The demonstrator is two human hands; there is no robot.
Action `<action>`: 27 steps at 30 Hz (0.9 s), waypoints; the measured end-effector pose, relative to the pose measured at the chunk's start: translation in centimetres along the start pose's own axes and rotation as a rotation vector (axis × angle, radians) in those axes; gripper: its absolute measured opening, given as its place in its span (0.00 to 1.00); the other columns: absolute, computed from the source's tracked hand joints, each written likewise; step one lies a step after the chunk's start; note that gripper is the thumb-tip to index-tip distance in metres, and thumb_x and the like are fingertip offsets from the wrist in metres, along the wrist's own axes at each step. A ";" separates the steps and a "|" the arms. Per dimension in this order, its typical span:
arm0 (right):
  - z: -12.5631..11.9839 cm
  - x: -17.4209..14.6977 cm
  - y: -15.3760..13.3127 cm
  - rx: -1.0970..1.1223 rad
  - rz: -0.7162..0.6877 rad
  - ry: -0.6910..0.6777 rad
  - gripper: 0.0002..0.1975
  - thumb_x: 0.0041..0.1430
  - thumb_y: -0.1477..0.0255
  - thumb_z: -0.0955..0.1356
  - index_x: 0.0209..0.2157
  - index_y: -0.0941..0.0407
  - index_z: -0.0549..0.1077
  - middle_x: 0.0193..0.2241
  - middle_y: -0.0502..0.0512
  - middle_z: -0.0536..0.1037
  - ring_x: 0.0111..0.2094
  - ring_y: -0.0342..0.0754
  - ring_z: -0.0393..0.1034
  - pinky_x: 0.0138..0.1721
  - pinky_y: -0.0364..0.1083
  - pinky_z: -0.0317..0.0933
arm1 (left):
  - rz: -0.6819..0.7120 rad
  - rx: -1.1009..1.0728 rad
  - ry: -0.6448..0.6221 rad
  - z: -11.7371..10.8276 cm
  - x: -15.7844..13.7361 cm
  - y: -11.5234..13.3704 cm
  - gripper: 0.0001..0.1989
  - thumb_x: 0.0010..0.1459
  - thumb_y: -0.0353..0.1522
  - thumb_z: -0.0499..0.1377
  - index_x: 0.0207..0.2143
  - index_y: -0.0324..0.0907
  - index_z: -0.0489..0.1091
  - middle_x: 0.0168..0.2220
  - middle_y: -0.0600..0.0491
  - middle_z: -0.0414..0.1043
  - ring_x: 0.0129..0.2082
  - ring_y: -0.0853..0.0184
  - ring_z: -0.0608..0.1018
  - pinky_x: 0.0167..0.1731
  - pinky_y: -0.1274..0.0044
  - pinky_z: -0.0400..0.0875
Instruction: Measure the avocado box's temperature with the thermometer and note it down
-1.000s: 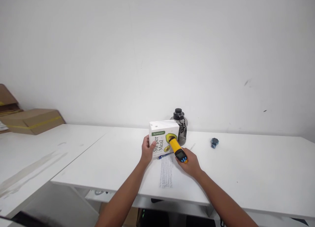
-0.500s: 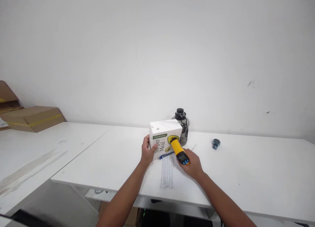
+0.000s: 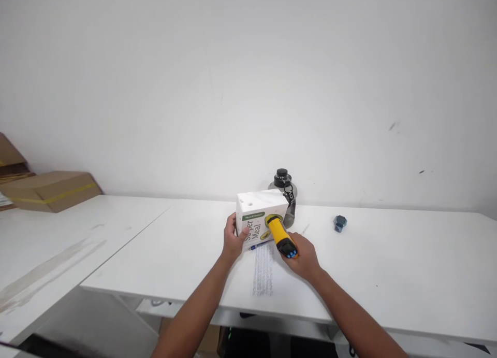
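My left hand (image 3: 234,239) grips the left side of a white carton (image 3: 254,208) printed "Super Meal" with avocado pictures, its thumb on the front face. In my right hand (image 3: 305,257) is a yellow and black infrared thermometer (image 3: 282,238), its fingers wrapped round the handle. The thermometer's front end lies over the carton's printed avocado; whether it touches cannot be told. A blue pen (image 3: 258,245) lies just below the carton, partly hidden by it. Under the pen is a sheet with handwritten lines (image 3: 263,275). Behind the carton stands a dark, see-through water bottle (image 3: 289,213) with a black cap.
A small dark blue object (image 3: 340,223), perhaps a watch, lies on the white table (image 3: 407,265) to the right. Cardboard boxes (image 3: 58,189) sit at the far left. A white wall (image 3: 248,88) rises behind the table, whose front edge runs below my forearms.
The view has shifted slightly. Both hands keep their grip on the carton and the thermometer, which stay almost in place. The thermometer's screen looks darker now.
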State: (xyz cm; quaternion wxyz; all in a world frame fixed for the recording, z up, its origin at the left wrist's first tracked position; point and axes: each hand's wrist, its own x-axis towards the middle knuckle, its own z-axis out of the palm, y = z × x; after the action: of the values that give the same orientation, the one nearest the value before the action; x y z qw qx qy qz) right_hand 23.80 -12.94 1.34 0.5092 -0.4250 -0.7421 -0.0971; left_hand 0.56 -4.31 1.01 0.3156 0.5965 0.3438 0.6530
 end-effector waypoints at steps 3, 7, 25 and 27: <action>0.0 0.0 0.1 -0.002 0.016 -0.019 0.07 0.57 0.68 0.66 0.37 0.55 0.71 0.24 0.53 0.74 0.24 0.48 0.69 0.24 0.45 0.61 | -0.003 0.005 0.003 0.0 0.0 0.0 0.34 0.47 0.50 0.66 0.51 0.41 0.65 0.44 0.46 0.74 0.42 0.58 0.77 0.40 0.68 0.74; 0.2 -0.1 0.3 0.000 -0.014 -0.009 0.12 0.56 0.69 0.66 0.42 0.55 0.71 0.27 0.54 0.76 0.27 0.50 0.70 0.27 0.46 0.63 | -0.004 0.006 0.010 -0.1 0.1 -0.3 0.33 0.47 0.50 0.65 0.51 0.42 0.65 0.44 0.46 0.73 0.41 0.59 0.77 0.39 0.69 0.74; 0.3 -0.2 0.6 -0.031 -0.008 -0.022 0.16 0.53 0.69 0.67 0.45 0.57 0.71 0.28 0.54 0.77 0.27 0.49 0.70 0.27 0.46 0.61 | -0.030 0.000 0.037 -0.1 0.2 -0.7 0.36 0.44 0.53 0.65 0.50 0.41 0.65 0.43 0.47 0.73 0.40 0.59 0.77 0.38 0.69 0.74; 0.3 -0.2 0.5 -0.032 -0.013 -0.015 0.16 0.53 0.69 0.67 0.45 0.57 0.71 0.28 0.54 0.77 0.27 0.50 0.70 0.27 0.46 0.61 | -0.032 -0.002 0.036 -0.1 0.2 -0.7 0.36 0.44 0.53 0.65 0.50 0.41 0.65 0.42 0.47 0.73 0.39 0.60 0.77 0.38 0.69 0.74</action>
State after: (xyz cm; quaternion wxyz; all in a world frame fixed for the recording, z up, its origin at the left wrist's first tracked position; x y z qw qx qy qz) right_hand 24.00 -12.55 0.84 0.4959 -0.4291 -0.7470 -0.1090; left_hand 0.47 -3.70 0.55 0.3205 0.5788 0.3583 0.6587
